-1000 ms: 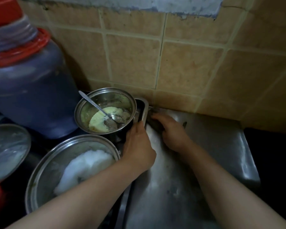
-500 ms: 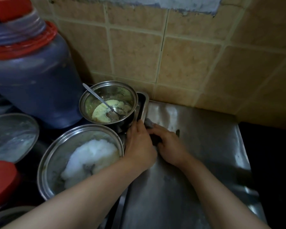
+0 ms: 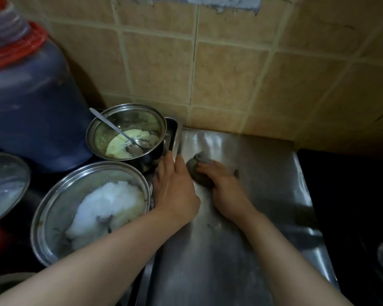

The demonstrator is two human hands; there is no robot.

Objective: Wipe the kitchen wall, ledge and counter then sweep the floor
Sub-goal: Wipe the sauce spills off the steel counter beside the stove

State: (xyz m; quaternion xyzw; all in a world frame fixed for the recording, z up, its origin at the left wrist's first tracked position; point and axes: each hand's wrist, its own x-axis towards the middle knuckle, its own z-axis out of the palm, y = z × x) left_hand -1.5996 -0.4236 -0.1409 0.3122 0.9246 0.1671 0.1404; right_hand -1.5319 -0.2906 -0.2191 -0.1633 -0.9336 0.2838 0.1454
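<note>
In the head view, a shiny metal counter [image 3: 241,239] is seen below a wall of tan tiles [image 3: 230,74]. A gray cloth [image 3: 197,166] is bunched up on the counter, near its back left part. The cloth is pressed down by the right hand [image 3: 223,186], and the fingers are curled over it. The left hand [image 3: 175,188] is laid just beside the right hand, at the left edge of the counter. Its fingers are fairly straight and touch the rim of a small metal tray [image 3: 175,133]. It cannot be told if the rim is gripped.

A small steel pot [image 3: 126,131] is set in the tray. Some yellow food and a spoon [image 3: 115,127] are seen inside the pot. A wide steel bowl [image 3: 60,202] with white stuff in it is placed in front of the pot, just left of the left hand. A big blue jug [image 3: 31,107] with a red lid is stood at the far left, by the wall.
</note>
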